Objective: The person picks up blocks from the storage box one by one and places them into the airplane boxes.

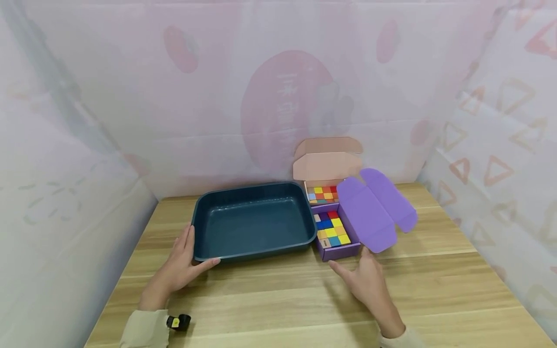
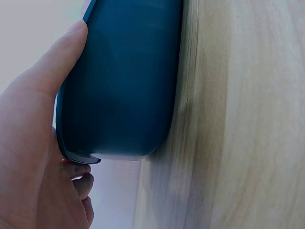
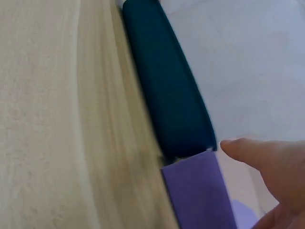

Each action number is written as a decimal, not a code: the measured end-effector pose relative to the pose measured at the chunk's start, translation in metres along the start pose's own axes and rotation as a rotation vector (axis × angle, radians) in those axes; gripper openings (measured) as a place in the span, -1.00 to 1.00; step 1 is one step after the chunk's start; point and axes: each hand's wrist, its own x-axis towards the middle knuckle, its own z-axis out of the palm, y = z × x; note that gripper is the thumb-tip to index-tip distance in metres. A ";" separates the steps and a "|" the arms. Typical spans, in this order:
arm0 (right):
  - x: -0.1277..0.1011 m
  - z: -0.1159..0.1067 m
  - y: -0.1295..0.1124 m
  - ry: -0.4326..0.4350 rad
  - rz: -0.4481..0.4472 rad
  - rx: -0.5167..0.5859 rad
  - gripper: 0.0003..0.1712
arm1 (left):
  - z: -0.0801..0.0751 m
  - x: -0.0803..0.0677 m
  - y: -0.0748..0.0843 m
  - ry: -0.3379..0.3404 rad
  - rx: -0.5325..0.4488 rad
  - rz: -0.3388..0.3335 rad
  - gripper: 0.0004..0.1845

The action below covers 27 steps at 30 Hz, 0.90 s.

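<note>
Head view: a light wooden bench (image 1: pixel 435 285) is seen, hemmed on three sides by pale pink sheeting (image 1: pixel 130 96) printed with faint shapes. A dark blue tray (image 1: pixel 254 220) is set toward the far edge of the bench, near the middle. The left hand (image 1: pixel 183 263) is laid against the tray's near left corner, fingers straight along its left side and thumb along its near wall; in the left wrist view the thumb (image 2: pixel 57 62) is pressed flat on the outer wall.

Just right of the tray, a purple box (image 1: pixel 337 241) of coloured cubes (image 1: pixel 331 228) stands with its lid (image 1: pixel 374 212) folded out toward the right edge. Behind it, at the far edge, a pink box (image 1: pixel 324 179) of cubes is propped open.

The right hand (image 1: pixel 367 282) is held relaxed and spread, gripping nothing, just in front of the purple box; contact cannot be told. A small yellow-and-black device (image 1: pixel 178 322) is worn at the left wrist.
</note>
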 end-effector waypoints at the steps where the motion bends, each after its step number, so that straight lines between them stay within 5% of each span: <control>1: 0.003 0.004 0.001 -0.005 0.022 0.026 0.45 | 0.000 0.000 0.000 0.001 -0.002 0.000 0.40; 5: 0.013 0.022 0.002 0.021 0.076 0.101 0.57 | 0.000 0.000 0.000 0.002 -0.005 -0.001 0.40; 14: 0.021 0.056 0.000 0.217 0.140 0.242 0.44 | 0.002 -0.001 0.003 -0.007 -0.001 -0.004 0.40; 27: 0.025 0.052 0.005 0.254 0.154 0.268 0.35 | 0.002 0.001 0.005 -0.008 -0.004 0.005 0.40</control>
